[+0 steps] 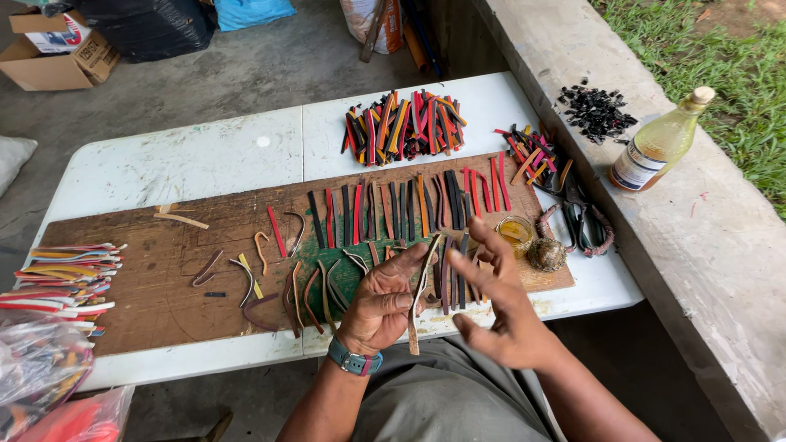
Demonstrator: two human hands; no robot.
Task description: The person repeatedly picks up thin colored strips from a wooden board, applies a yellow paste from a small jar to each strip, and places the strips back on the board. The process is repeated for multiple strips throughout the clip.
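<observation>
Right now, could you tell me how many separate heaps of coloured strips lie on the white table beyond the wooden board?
2: a large heap of strips behind the board's middle, and a smaller heap to its right, near the pliers. Loose strips elsewhere are not counted.

White table (205, 164) under strip-strewn wooden board (164, 270)

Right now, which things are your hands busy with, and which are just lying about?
In use:
left hand pinching a brown strip
right hand, fingers spread
strips in a row on the wooden board

Lying about:
bottle
cardboard box
black bits
pliers
</observation>
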